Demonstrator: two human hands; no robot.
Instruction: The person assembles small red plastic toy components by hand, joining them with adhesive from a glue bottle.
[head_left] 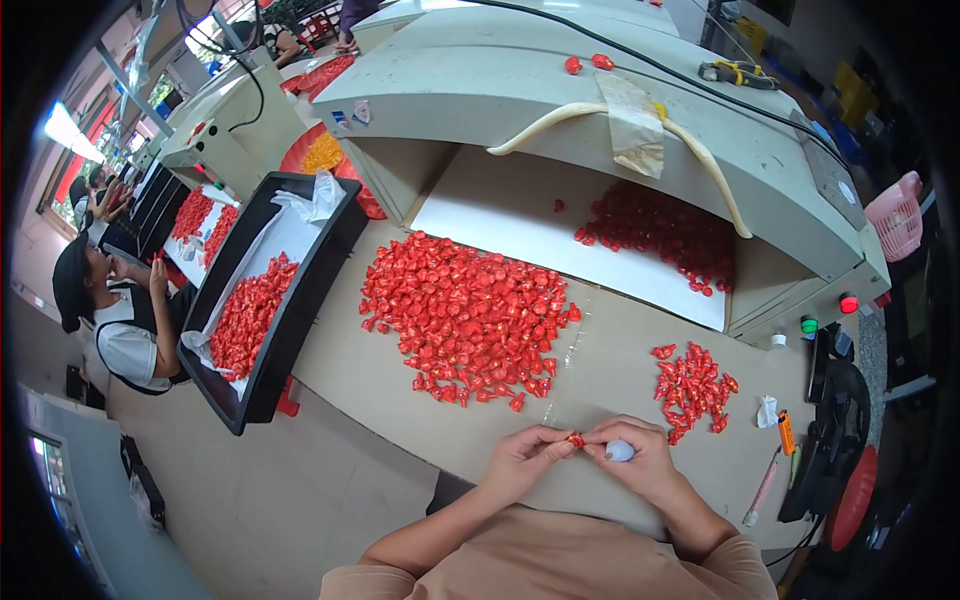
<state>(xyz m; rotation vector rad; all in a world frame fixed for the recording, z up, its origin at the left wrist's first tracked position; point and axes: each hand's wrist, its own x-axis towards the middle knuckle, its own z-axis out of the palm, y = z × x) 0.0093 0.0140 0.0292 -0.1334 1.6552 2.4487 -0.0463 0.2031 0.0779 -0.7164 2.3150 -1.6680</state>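
In front of my body, near the table's edge, my left hand (524, 462) pinches a small shiny red piece (576, 440) with gold touches. My right hand (645, 462) meets it there, its fingertips closed at the same piece. A pale, rounded, bulb-like thing (619, 451) sits in the right hand's grip; its other end is hidden by fingers. Beyond my left hand spreads a large heap of similar red pieces (465, 315). A smaller group of red pieces (692, 388) lies beyond my right hand.
A pale machine housing (450, 75) spans the back, with more red pieces (650, 235) inside its opening. At left stands a black tray (262, 385), lined with white and holding red pieces. An orange lighter (786, 434) and a pen-like stick (763, 490) lie at right. A person (130, 315) works at far left.
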